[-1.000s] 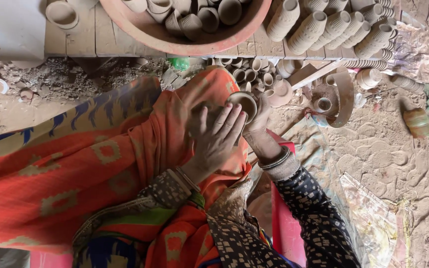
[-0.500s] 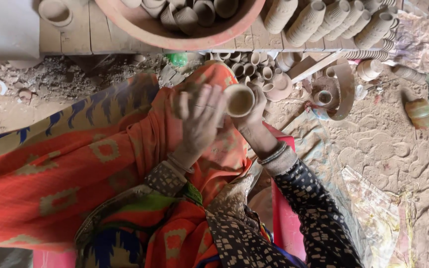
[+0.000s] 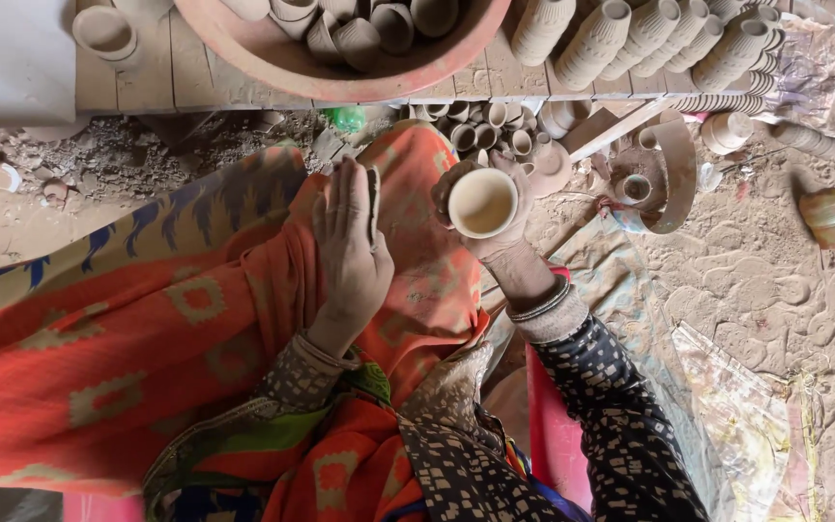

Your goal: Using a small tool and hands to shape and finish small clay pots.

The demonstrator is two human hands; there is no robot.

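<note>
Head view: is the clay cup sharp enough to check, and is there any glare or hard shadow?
Head view: the clay cup in the right hand is sharp, rim clear; light is soft and even, no glare; the left hand looks crisp; frame edges bend slightly.

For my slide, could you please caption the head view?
Seated potter's right hand holds a small clay cup upright; left hand rests on orange cloth, below a basin of cups.
</note>
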